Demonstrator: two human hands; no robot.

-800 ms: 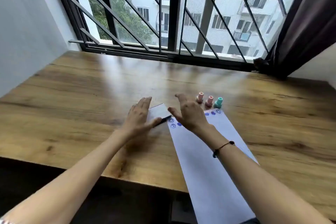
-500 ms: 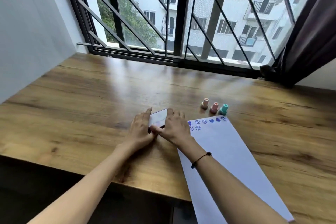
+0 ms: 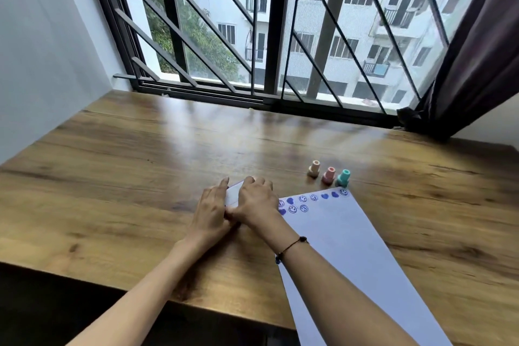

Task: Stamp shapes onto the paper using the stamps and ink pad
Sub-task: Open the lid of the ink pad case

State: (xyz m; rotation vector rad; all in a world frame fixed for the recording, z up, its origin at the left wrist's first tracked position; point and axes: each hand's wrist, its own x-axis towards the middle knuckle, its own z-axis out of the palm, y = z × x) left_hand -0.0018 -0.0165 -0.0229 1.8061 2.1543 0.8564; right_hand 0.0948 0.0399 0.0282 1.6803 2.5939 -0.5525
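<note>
A white ink pad case [image 3: 232,194] lies on the wooden table [image 3: 140,177], with both my hands on it. My left hand [image 3: 210,212] holds its left side and my right hand [image 3: 257,201] lies flat over its lid; most of the case is hidden. A white sheet of paper [image 3: 351,255] runs from the case toward the front right, with several blue stamped smileys and hearts [image 3: 303,202] along its far end. Three small stamps stand upright past the paper: a peach stamp [image 3: 314,168], a pink stamp [image 3: 329,175] and a teal stamp [image 3: 344,177].
A barred window [image 3: 266,36] runs along the table's far edge. A dark curtain [image 3: 477,50] hangs at the back right and a white wall [image 3: 42,50] bounds the left. The table's front edge [image 3: 196,303] is near me.
My right hand dropped from above the paper onto the ink pad case. Both hands have closed in on the case, whose lid now looks flat. The camera tilted up slightly.
</note>
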